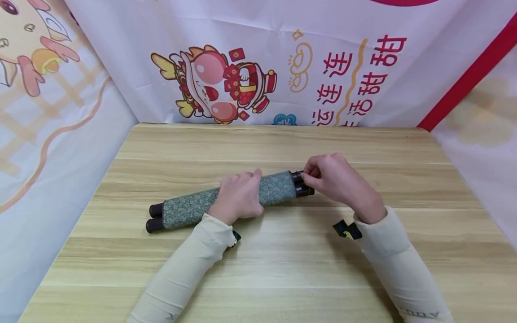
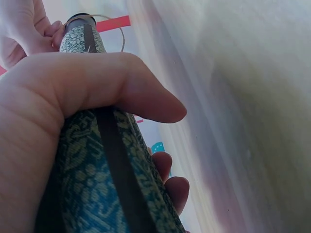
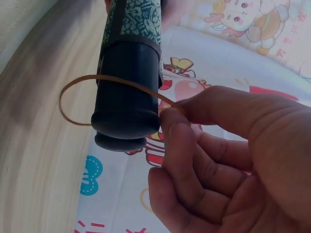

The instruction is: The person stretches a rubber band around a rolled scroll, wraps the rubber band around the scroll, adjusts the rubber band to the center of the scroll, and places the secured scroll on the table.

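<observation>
Paired roll in green-and-cream patterned cloth (image 1: pixel 190 207) with glossy dark cylindrical end caps (image 3: pixel 127 116), lying aslant on the pale wood-grain table (image 1: pixel 282 269). The left hand (image 1: pixel 241 195) grips it near mid-length, thumb across the top and fingers curled round the far side. The right hand (image 1: pixel 333 177) pinches a thin tan-brown looped band (image 3: pixel 97 76) between thumb and forefinger; the loop passes across one cap and bows out slackly at its side. Whether it encircles both caps cannot be told. The roll is probably light and stiff lengthwise, its textured cloth offering the surer grip mid-length; the smooth caps likely slip. The pliable band suits a fingertip pinch.
</observation>
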{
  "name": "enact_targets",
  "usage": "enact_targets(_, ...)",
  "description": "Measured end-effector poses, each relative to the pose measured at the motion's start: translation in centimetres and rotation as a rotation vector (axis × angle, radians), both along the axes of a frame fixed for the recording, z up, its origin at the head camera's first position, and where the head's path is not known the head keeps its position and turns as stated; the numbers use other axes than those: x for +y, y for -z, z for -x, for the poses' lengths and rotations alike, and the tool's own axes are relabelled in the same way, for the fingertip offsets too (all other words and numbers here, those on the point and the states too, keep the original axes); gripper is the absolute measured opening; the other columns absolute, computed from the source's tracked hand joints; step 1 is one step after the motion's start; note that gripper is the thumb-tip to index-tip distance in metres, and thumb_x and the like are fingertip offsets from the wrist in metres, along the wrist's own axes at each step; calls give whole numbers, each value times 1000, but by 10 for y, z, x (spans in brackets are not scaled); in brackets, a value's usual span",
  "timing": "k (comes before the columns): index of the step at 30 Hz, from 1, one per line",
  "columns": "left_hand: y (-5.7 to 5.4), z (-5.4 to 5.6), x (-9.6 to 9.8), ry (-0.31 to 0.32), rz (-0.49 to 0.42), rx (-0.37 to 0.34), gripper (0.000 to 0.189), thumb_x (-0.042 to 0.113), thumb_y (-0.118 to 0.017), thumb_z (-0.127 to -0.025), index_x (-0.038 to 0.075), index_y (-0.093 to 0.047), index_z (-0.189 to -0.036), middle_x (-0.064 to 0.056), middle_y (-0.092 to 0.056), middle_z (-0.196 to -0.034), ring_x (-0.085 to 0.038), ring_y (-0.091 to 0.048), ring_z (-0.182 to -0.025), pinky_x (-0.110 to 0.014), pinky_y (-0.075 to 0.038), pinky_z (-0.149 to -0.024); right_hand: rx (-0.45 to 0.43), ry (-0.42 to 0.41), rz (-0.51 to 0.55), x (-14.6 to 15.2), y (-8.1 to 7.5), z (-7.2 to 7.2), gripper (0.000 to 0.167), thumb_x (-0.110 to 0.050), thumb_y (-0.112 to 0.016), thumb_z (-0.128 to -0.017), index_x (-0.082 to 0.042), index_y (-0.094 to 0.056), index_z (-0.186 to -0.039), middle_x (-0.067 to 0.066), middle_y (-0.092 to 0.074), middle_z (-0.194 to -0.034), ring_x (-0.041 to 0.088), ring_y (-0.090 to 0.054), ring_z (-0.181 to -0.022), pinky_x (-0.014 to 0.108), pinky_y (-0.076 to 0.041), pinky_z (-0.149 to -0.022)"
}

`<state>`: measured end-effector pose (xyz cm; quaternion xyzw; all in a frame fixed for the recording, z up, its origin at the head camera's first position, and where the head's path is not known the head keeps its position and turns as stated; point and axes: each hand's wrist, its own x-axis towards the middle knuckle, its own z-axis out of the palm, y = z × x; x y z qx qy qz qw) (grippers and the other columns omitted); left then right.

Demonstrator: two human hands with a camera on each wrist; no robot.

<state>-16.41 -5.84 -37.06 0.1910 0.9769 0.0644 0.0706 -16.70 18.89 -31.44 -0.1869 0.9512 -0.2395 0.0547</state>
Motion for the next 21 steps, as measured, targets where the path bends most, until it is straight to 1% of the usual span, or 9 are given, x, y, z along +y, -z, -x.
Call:
enact_targets(4, 0, -2, 3, 11, 9, -2, 79, 32, -83, -77, 10, -53, -146, -8, -73, -115, -28, -66, -89, -51, -56, -76, -7, 5, -5, 0, 1, 1, 8, -13, -73, -98, -7, -77, -96, 5, -75, -84, 16, -65, -72, 29, -58, -66)
enact_targets(6, 0, -4, 4, 18, 14, -4, 78, 33, -83, -78, 10, -53, -146, -8, -72, -116, -28, -67, -90, -51, -57, -75, -5, 5, -8, 1, 2, 2, 8, -13, -73, -98, -7, -77, -95, 5, -75, -84, 15, -65, -72, 30, -58, -66)
enact_targets(9, 0, -5, 6, 28, 20, -5, 77, 33, -84, -78, 10, -54, -145, -8, -73, -117, -28, -68, -92, -51, -57, -75, 3, 7, -16, 1, 3, 3, 8, -13, -73, -98, -7, -77, -94, 5, -75, -83, 15, -66, -72, 30, -58, -66)
enact_targets(13, 0, -7, 8, 39, 25, -4, 75, 31, -85, -78, 10, -55, -143, -8, -73, -118, -27, -69, -93, -49, -58, -75, -10, 12, -22, 3, 3, 3, 9, -13, -72, -99, -7, -77, -94, 5, -76, -84, 15, -67, -72, 30, -58, -66)
enact_targets(18, -1, -10, 12, 62, 44, 11, 71, 30, -85, -78, 10, -56, -139, -6, -73, -114, -27, -69, -91, -46, -58, -72, -25, 19, -38, 4, 4, 5, 10, -13, -71, -99, -7, -77, -95, 5, -76, -84, 15, -65, -72, 30, -57, -65)
enact_targets(21, 0, -13, 15, 74, 57, 12, 74, 30, -85, -79, 9, -54, -143, -8, -73, -119, -30, -71, -97, -47, -58, -75, -28, 20, -45, 4, 4, 5, 10, -13, -71, -99, -7, -77, -95, 5, -76, -84, 15, -65, -72, 30, -57, -66)
